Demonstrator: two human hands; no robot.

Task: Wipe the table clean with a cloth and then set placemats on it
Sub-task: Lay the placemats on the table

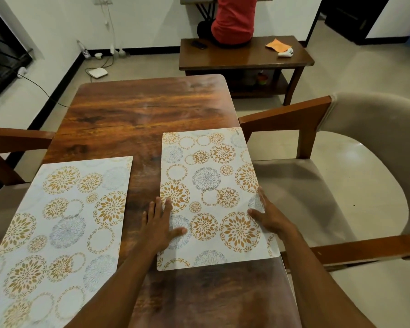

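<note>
Two white placemats with gold and grey flower circles lie on the dark wooden table. The left placemat lies at the near left and runs off the frame's bottom edge. The right placemat lies along the table's right edge. My left hand rests flat on its left edge, fingers spread, thumb on the mat. My right hand presses on its right edge at the table's rim. An orange cloth lies on the low bench behind the table.
Wooden armchairs with beige cushions stand at the right and left of the table. A low wooden bench stands beyond, with a person in a red top seated on it, a white controller and a dark object.
</note>
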